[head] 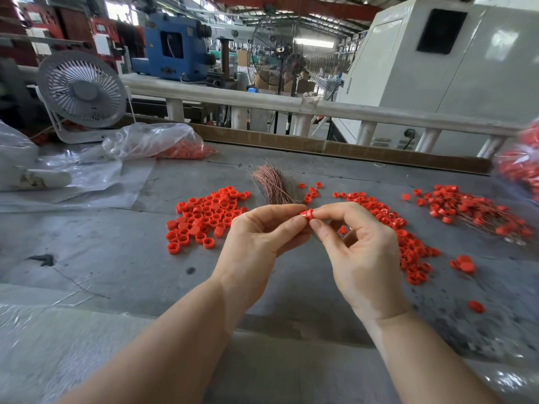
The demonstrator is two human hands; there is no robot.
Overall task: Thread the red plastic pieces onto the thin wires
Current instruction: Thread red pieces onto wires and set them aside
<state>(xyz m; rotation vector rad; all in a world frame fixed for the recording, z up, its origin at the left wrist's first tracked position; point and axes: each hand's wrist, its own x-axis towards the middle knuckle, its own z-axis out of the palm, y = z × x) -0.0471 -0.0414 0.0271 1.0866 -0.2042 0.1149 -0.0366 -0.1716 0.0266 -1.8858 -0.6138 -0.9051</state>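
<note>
Between both hands, above the grey table [102, 258], sits one small red plastic piece [306, 214]. My left hand [256, 243] pinches it from the left with thumb and forefinger. My right hand [355, 246] pinches it from the right. Any wire at the piece is too thin to make out. A bundle of thin copper-coloured wires [272, 185] lies just behind the hands. A pile of red pieces [204, 217] lies to the left, another pile [402, 234] to the right. Pieces strung on wires [472, 211] lie far right.
A grey desk fan [83, 93] stands at the back left. Beside it lie a clear bag with red pieces [163, 142] and plastic sheeting [73, 176]. Another bag of red pieces [522, 164] is at the right edge. A white railing [291, 104] runs behind the table.
</note>
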